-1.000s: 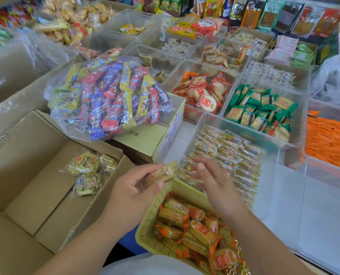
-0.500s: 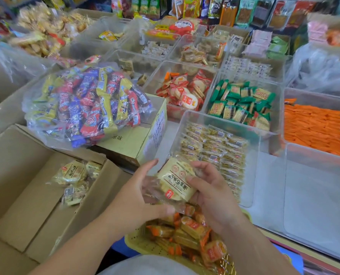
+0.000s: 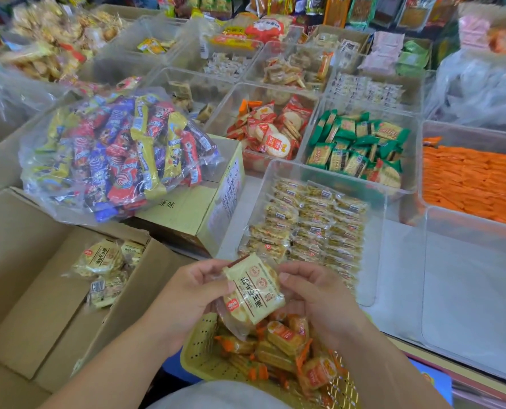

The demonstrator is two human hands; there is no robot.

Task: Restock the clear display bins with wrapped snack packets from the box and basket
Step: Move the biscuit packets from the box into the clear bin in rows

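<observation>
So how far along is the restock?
Done: near clear bin holds rows of packets. In hand: left hand and right hand grip one cream packet over the basket. Left: a few matching packets in the box, orange packets in the basket.

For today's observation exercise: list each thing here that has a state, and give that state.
cream packet: held between both hands
left hand: pinches the packet
right hand: holds the packet
cardboard box: flaps open, nearly empty
yellow basket: holding orange packets
nearest clear bin: partly filled
</observation>
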